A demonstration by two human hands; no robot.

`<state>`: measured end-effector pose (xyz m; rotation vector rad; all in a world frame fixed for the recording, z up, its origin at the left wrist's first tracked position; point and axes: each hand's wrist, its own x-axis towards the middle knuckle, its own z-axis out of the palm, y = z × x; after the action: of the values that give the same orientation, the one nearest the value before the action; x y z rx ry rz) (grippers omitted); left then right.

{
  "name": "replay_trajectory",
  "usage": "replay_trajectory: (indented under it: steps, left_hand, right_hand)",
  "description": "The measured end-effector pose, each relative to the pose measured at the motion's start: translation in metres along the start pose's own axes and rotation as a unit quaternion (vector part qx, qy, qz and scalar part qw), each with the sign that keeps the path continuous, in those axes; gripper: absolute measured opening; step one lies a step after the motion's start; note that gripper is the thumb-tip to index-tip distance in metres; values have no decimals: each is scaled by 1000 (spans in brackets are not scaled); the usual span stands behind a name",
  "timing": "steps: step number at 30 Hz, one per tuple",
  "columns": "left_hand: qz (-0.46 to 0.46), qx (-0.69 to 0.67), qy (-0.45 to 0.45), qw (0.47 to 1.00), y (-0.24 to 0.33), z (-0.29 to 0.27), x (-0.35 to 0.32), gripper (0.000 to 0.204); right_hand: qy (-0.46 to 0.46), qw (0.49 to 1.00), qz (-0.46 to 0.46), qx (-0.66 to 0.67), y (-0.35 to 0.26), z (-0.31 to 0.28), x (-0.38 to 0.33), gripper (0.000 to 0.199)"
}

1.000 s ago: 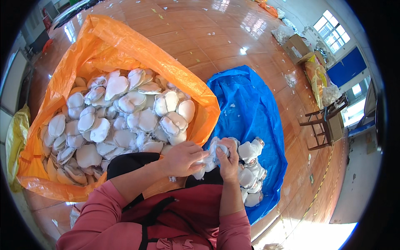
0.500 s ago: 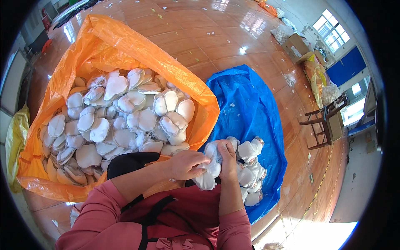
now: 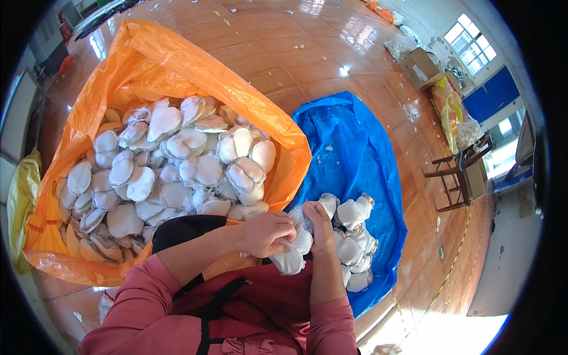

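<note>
A soft white fabric piece (image 3: 290,259) is held in front of my body, and its lower end hangs below my fingers. My left hand (image 3: 267,233) pinches its left side with the fingers curled in. On the other side, my right hand (image 3: 320,227) is wrapped round its upper part. An open orange sack (image 3: 195,53) at the left holds a heap of flat, oval white fabric pieces (image 3: 142,183), some in joined pairs. Just right of my hands, several plump white pieces (image 3: 351,251) with brownish ends lie in a blue sack (image 3: 349,142).
A wooden chair (image 3: 458,171) stands to the right on the tiled floor (image 3: 266,41). Cardboard boxes (image 3: 421,68) and bags line the far right wall. A yellow sack (image 3: 23,207) lies beyond the orange sack's left edge. White scraps dot the tiles.
My left hand has closed more tightly on the white fabric piece, its thumb now tucked in. The piece's lower end has shifted slightly down and left. Both sacks stay put.
</note>
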<state>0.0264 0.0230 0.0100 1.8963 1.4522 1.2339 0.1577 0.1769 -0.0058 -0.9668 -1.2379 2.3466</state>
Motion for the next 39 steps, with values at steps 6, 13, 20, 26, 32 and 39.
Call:
replay_trajectory:
  steps: [6,13,20,26,32,39]
  left_hand:
    - [3,-42,-12,999,4,2,-1,30]
    - [-13,-12,47,999,7,14,-4,27]
    - [-85,-132,47,987,2,-4,-11,21]
    - [-258,-651,211,683,-9,-2,-7,20]
    - [-317,-676,257,614,-16,3,-5,21]
    - [-283,-635,246,676,-17,3,-11,22]
  right_hand:
    - [24,999,20,41,3,-19,5,8]
    - [2,996,53,72,3,-17,11,13]
    - [-59,994,96,-8,-4,-10,14,31]
    - [-158,979,-73,-110,-13,-8,4,53]
    - [-206,949,-83,-225,-22,4,-6,96]
    - [-210,933,-107,-271,-15,-11,-3,82]
